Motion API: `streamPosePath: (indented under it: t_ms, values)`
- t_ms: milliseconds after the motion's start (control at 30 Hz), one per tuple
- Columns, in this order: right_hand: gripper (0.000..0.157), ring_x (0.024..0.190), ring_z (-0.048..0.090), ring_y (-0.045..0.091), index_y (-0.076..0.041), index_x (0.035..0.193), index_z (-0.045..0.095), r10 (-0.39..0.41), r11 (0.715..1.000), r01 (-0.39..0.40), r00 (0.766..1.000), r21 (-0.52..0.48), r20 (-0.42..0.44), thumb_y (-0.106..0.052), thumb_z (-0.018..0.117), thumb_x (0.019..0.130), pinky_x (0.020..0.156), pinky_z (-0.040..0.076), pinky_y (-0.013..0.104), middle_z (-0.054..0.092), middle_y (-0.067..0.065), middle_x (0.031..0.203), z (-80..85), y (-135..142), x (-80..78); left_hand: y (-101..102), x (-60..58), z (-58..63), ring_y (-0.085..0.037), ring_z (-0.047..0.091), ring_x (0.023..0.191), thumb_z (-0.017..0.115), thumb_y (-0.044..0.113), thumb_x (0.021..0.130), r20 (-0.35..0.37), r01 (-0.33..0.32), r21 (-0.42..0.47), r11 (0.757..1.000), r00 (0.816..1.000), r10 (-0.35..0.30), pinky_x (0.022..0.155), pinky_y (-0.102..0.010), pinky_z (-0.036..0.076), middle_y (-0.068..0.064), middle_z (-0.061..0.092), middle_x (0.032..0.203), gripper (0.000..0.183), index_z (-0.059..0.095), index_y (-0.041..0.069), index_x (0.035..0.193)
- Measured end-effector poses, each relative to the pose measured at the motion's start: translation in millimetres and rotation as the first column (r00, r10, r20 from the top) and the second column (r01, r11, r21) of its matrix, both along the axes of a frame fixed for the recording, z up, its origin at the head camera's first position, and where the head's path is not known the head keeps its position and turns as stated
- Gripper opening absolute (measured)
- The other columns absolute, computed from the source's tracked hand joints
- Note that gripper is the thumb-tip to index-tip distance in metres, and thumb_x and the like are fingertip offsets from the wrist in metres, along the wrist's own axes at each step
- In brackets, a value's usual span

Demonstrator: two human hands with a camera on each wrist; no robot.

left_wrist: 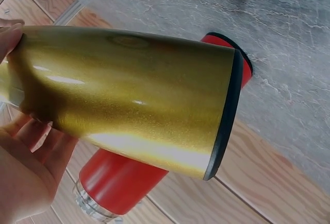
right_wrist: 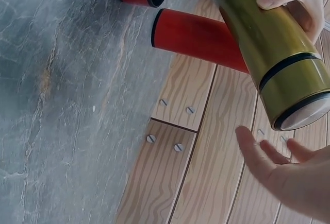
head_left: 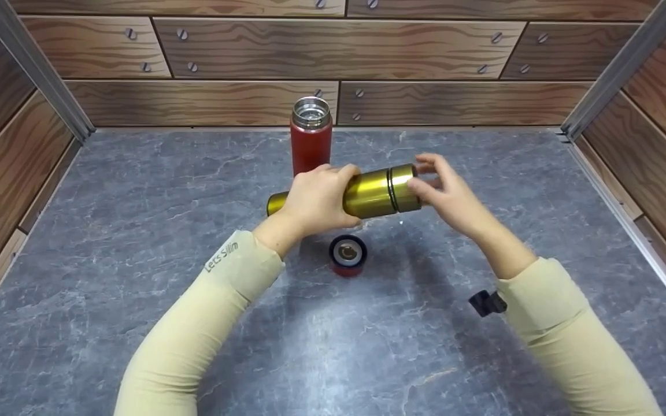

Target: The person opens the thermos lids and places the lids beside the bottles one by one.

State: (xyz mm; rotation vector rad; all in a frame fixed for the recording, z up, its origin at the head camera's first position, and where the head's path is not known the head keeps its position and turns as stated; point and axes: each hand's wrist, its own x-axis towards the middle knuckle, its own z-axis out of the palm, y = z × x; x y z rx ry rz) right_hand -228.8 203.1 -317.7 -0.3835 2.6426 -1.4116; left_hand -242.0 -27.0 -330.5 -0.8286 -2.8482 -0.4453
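A gold flask (head_left: 367, 195) is held in the air above the middle of a grey, marble-patterned tabletop (head_left: 194, 173), tipped nearly onto its side with its capped end towards the right. The person's left hand (head_left: 318, 199) grips it around the body, thumb and fingers curled about it. The right hand (head_left: 453, 199) is raised at the other end, just beside the gold cap (head_left: 406, 188); its fingers are spread and gently bent, and the right wrist view shows a gap between them and the flask. The cap sits on the flask, a thin black ring marking the join.

Behind the gold flask, a red flask (head_left: 311, 144) stands upright on the tabletop – its steel-rimmed mouth uncovered. Nearer the person lies a red cap (head_left: 348, 264) with a black rim and a pale ring facing up. Both arms wear pale yellow sleeves (head_left: 182, 338), the left one printed with dark lettering; a small black object (head_left: 488, 303) shows at the right cuff. Wood-patterned panels (head_left: 339, 49) with painted screws wall in the back and sides.
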Motion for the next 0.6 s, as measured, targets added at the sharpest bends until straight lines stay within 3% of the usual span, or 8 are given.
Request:
streamPosePath:
  t_ms: [100, 200, 400, 600]
  values:
    - [0.053, 0.091, 0.059, 0.024, 0.0, 0.135, 0.039, -0.033, 0.999, 0.031, 0.999, 0.044, 0.031, -0.033, 0.049, 0.096, 0.076, 0.053, 0.033, 0.051, 0.02, 0.121, -0.3, -0.3, -0.7, 0.5, -0.7, 0.3, -0.021, 0.058, 0.092, 0.077, 0.045, 0.066, 0.002, 0.006, -0.002, 1.0, 1.0, -0.006, 0.073, -0.039, 0.05, -0.002, 0.068, 0.102, 0.068, 0.053, 0.015, 0.122]
    - [0.051, 0.079, 0.055, 0.014, 0.001, 0.133, 0.041, -0.025, 0.999, 0.023, 0.999, 0.046, 0.043, -0.029, 0.053, 0.094, 0.066, 0.051, 0.023, 0.053, 0.018, 0.114, -1.4, -0.6, -0.8, 0.3, -0.8, -0.1, -0.021, 0.058, 0.092, 0.077, 0.045, 0.066, 0.001, 0.013, -0.002, 1.0, 1.0, -0.013, 0.073, -0.04, 0.05, -0.002, 0.068, 0.102, 0.066, 0.053, 0.015, 0.121]
    - [0.056, 0.098, 0.051, 0.022, -0.002, 0.137, 0.036, 0.045, 0.998, -0.045, 0.999, 0.04, -0.002, -0.015, 0.059, 0.088, 0.077, 0.049, 0.025, 0.046, 0.02, 0.127, -3.4, -0.1, -0.8, -0.5, -1.8, -1.5, -0.022, 0.058, 0.094, 0.078, 0.045, 0.066, -0.001, 0.011, -0.002, 1.0, 1.0, -0.011, 0.074, -0.04, 0.05, -0.002, 0.068, 0.103, 0.067, 0.053, 0.015, 0.121]
    - [0.061, 0.105, 0.053, 0.03, -0.004, 0.142, 0.029, 0.032, 0.998, -0.035, 0.999, 0.058, 0.04, -0.028, 0.055, 0.093, 0.079, 0.05, 0.033, 0.042, 0.021, 0.135, -4.7, -1.3, -1.3, -0.2, -2.6, -2.4, -0.022, 0.058, 0.093, 0.077, 0.041, 0.067, -0.01, 0.005, -0.003, 1.0, 1.0, -0.005, 0.073, -0.04, 0.05, -0.002, 0.068, 0.102, 0.065, 0.054, 0.015, 0.121]
